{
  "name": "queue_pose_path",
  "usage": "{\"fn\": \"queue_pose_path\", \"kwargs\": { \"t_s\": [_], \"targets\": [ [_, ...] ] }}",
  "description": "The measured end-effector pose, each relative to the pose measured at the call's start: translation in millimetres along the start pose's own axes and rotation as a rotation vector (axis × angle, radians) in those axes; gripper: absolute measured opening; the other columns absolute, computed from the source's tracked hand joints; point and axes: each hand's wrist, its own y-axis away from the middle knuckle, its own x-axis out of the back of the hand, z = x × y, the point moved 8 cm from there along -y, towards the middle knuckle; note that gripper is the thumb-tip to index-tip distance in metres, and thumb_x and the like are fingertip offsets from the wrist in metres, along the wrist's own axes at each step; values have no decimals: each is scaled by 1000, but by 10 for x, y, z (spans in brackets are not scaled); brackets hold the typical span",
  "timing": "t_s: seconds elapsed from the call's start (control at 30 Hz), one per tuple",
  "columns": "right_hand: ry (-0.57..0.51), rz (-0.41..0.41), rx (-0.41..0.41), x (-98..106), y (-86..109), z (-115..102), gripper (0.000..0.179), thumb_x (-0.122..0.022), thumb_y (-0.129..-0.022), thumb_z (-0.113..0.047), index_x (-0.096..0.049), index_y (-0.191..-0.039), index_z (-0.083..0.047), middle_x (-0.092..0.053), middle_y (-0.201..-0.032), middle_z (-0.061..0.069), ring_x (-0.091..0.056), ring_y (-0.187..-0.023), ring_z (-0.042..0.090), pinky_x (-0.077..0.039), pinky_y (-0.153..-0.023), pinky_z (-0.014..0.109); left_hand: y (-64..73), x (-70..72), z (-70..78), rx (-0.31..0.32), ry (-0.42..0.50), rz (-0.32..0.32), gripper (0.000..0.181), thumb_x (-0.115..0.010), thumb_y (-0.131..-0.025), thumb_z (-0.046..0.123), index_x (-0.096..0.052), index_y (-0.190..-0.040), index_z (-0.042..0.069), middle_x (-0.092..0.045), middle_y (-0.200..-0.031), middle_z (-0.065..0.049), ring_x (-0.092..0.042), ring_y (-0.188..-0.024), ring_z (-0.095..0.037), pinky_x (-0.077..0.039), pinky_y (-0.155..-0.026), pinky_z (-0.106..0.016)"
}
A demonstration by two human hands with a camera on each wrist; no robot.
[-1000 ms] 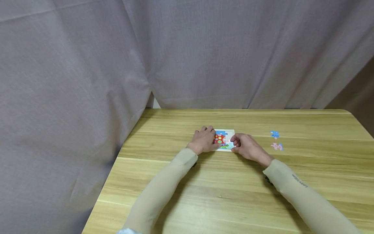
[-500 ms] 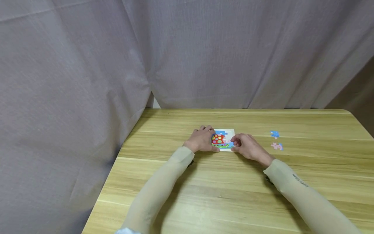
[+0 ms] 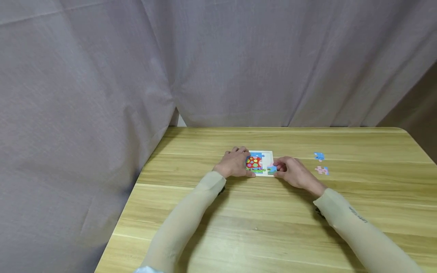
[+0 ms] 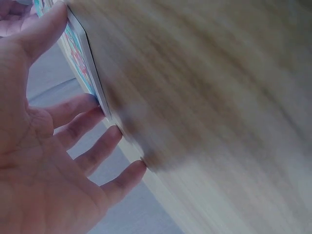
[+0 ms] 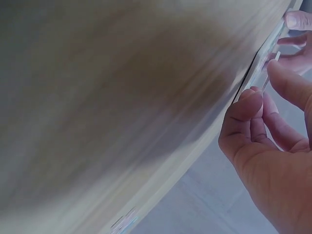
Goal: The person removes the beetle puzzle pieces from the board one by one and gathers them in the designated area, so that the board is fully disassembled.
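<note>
A small white-framed puzzle board (image 3: 268, 156) lies on the table in the head view. Its left part shows a red dotted picture on blue and green; bare white shows at the upper right. My left hand (image 3: 235, 163) spreads along the board's left end, thumb at the near edge. In the left wrist view, fingertips touch the board's rim (image 4: 92, 68), fingers nearly straight. My right hand (image 3: 296, 172) pinches a blue-and-green puzzle piece (image 3: 271, 170) between thumb and fingers, over the board's lower right corner. In the right wrist view this piece appears edge-on, tilted.
Two loose puzzle pieces lie right of the board: a blue one (image 3: 319, 156) and, nearer, a pink one (image 3: 322, 170). The wooden table (image 3: 259, 223) ends at the back against a grey curtain (image 3: 239, 76), which also hangs along the left side.
My left hand has slid a little left, uncovering more of the red picture. The right hand has shifted slightly right, drawing the pinched puzzle piece away from the pieces set in the board.
</note>
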Motion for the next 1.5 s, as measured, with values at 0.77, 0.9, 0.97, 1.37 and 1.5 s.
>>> {"fn": "queue_pose_path", "kwargs": {
  "t_s": [0.77,0.9,0.97,1.37,1.5],
  "targets": [
    [35,90,-14,389,477,306,29,-80,-97,-4,-72,-122,9,-73,-99,12,-61,-87,10,-50,-71,18,-15,-12,0,-2,0,-2,91,-79,-92,67,-47,-165,22,-42,-173,4,-41,-160,-26,-43,-129,-52],
    [38,99,-31,442,584,392,31,-80,-97,-4,-71,-123,10,-72,-101,13,-59,-86,7,-50,-70,18,-25,-16,-7,0,-1,-2,92,-79,-92,67,-47,-165,22,-41,-174,3,-40,-160,-26,-42,-129,-53],
    [44,105,-40,469,633,427,30,-79,-98,-5,-71,-123,10,-72,-101,13,-59,-86,7,-50,-69,18,-25,-18,-11,1,2,-2,92,-79,-92,67,-47,-165,22,-41,-174,3,-40,-161,-27,-41,-130,-53],
    [63,142,-58,623,862,608,32,-79,-97,-4,-71,-125,11,-73,-99,12,-56,-83,-4,-50,-70,16,-8,-36,-27,-7,50,-10,92,-79,-93,64,-45,-167,21,-39,-176,4,-36,-163,-26,-37,-133,-53],
    [76,159,-54,647,913,655,31,-80,-95,-4,-72,-122,10,-74,-98,10,-54,-82,-6,-49,-69,15,-2,-23,-24,-7,49,-10,92,-79,-94,64,-45,-167,21,-39,-176,3,-37,-163,-27,-37,-133,-53]
  ]
}}
